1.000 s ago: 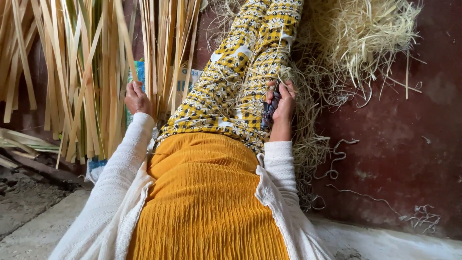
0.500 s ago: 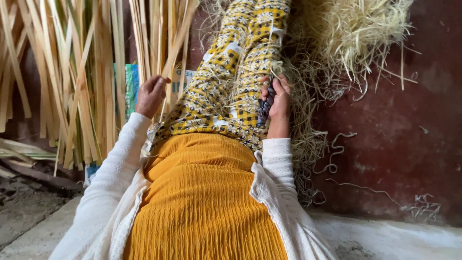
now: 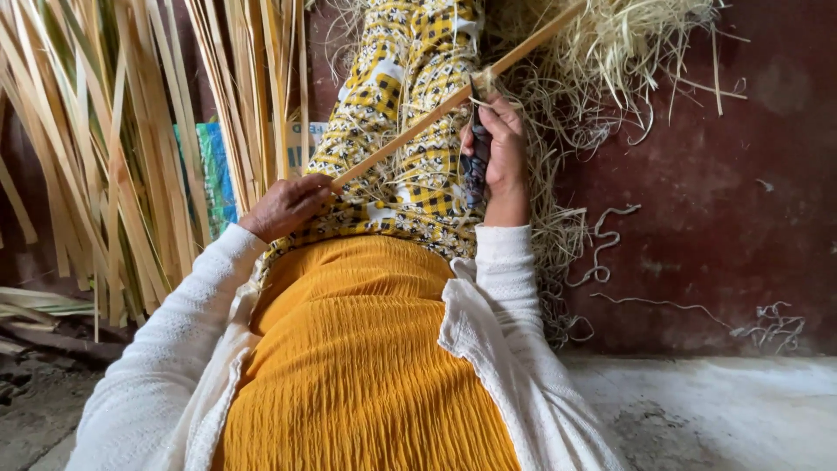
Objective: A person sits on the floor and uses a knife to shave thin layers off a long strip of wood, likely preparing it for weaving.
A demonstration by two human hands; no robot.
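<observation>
My left hand point(image 3: 288, 206) grips the near end of a long thin bamboo strip point(image 3: 436, 109) that slants up to the right across my patterned yellow lap point(image 3: 401, 96). My right hand point(image 3: 499, 148) is closed around a dark-handled knife point(image 3: 475, 166), whose blade meets the strip near the hand. White sleeves cover both arms, over an orange ribbed garment point(image 3: 357, 349).
A bundle of upright bamboo strips point(image 3: 113, 148) leans at the left. A heap of pale curly shavings point(image 3: 602, 52) lies at the upper right against a dark red wall point(image 3: 724, 201). A blue-green package point(image 3: 214, 174) sits behind the strips. Grey concrete floor point(image 3: 724, 410) runs along the bottom.
My left hand has drawn one strip out of the bundle and laid it slanting across my lap. My right hand with the knife now meets the strip.
</observation>
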